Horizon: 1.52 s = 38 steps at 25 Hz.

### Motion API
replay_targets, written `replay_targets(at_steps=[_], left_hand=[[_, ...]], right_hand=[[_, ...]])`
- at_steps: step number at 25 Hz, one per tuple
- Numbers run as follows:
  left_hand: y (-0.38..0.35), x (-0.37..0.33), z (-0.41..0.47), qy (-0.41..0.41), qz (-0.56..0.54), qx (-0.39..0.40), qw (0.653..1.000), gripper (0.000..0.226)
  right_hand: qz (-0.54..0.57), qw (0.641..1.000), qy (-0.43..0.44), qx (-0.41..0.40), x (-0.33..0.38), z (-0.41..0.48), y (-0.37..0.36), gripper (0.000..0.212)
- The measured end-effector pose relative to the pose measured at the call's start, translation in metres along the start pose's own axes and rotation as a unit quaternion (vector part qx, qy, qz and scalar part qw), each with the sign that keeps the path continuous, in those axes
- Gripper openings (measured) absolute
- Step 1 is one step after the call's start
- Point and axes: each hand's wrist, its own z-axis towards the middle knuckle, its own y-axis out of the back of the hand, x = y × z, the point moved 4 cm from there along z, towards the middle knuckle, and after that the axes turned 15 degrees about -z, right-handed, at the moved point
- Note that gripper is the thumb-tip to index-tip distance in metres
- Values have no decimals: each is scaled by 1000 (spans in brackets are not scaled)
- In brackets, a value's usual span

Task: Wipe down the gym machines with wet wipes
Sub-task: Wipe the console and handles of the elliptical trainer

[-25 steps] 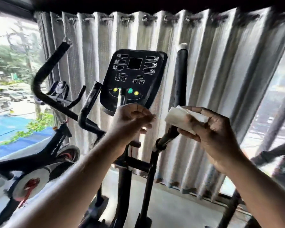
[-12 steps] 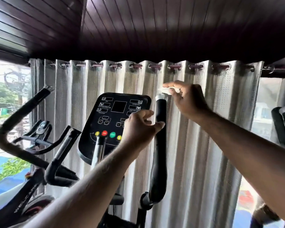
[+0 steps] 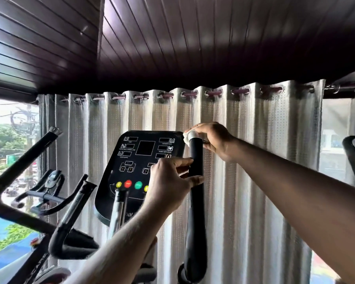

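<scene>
As seen from the head view, noted the right hand (image 3: 213, 140) clenched over a white wet wipe (image 3: 187, 137), pressing it onto the capped top end of the black upright handle (image 3: 195, 212) of the elliptical (image 3: 118, 210), just right of the console (image 3: 139, 160); judged a top-first start, suited to a downward pass along the grip. Noted the left hand (image 3: 170, 185) grasping the same handle lower down, thumb across the front, probably to steady a pivoting bar against the push of wiping. Logged spin bike (image 3: 53, 179) at left and curtain (image 3: 254, 160) behind, both apart from the hands.
</scene>
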Motion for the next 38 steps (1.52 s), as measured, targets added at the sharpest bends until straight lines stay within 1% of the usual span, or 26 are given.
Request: replay_targets(at_steps=[1, 2, 3, 4, 5, 6, 7, 8, 10, 12, 13, 15, 16, 19, 21, 23, 24, 26, 27, 28, 31, 33, 34, 36, 38], left_hand=[[0, 0, 1, -2, -2, 5, 1000, 60], [1, 0, 1, -4, -2, 10, 1000, 61], [2, 0, 1, -6, 2, 16, 1000, 62], [2, 0, 2, -9, 9, 22, 1000, 62], [1, 1, 4, -13, 14, 27, 999, 62], [2, 1, 5, -16, 17, 30, 999, 62], [3, 0, 6, -19, 17, 30, 999, 62], [3, 0, 7, -22, 19, 31, 999, 63], [2, -2, 7, -29, 30, 42, 998, 63], [3, 0, 10, -29, 35, 47, 998, 64], [3, 0, 10, -28, 31, 48, 998, 64], [4, 2, 10, -26, 16, 52, 998, 63], [5, 3, 9, -25, 9, 51, 998, 62], [6, 6, 8, -19, -4, 49, 999, 61], [5, 8, 8, -11, -11, 49, 999, 60], [5, 12, 8, -12, -8, 45, 999, 58], [6, 12, 8, -14, -3, 42, 999, 55], [5, 11, 6, -18, 2, 34, 999, 49], [5, 11, 6, -21, 2, 31, 999, 47], [5, 11, 5, -22, 2, 30, 999, 46], [5, 13, 5, -27, 10, 25, 999, 46], [5, 14, 4, -29, 9, 25, 999, 48], [5, 14, 3, -29, 8, 25, 999, 50], [5, 14, 2, -32, 2, 26, 999, 53], [5, 13, 1, -31, -5, 32, 999, 55]], right_hand=[[16, 999, -15, -26, -3, 0, 0, 33], [-6, 998, -9, -70, -6, -2, -1, 32], [-67, 990, 19, -125, -9, -5, -1, 31], [-155, 969, 62, -182, -9, -13, -1, 29], [-235, 939, 118, -223, -7, -21, -4, 29], [-272, 917, 174, -233, -6, -29, -8, 30], [-272, 915, 205, -217, -3, -32, -11, 29], [-272, 920, 211, -189, 0, -31, -11, 28], [-274, 937, 174, -128, 0, -21, -11, 32], [-290, 947, 98, -98, 6, -10, -12, 49], [-304, 946, 69, -84, 10, -6, -13, 52], [-318, 946, 22, -63, 17, 1, -16, 48], [-301, 952, 2, -59, 20, 5, -17, 48], [-215, 970, -58, -95, 16, 13, -20, 45], [-199, 965, -83, -152, 9, 15, -24, 44], [-225, 946, -73, -224, 9, 12, -31, 44], [-256, 929, -47, -263, 12, 10, -33, 42], [-343, 878, 25, -332, 18, 4, -37, 39], [-362, 860, 58, -356, 18, 2, -38, 36], [-363, 851, 91, -369, 20, -3, -38, 32], [-367, 854, 163, -331, 20, -6, -39, 26], [-379, 856, 161, -312, 20, -4, -40, 34], [-378, 863, 138, -306, 20, -1, -40, 39], [-356, 887, 65, -288, 18, 3, -39, 43], [-304, 913, -7, -270, 11, 5, -38, 47]])
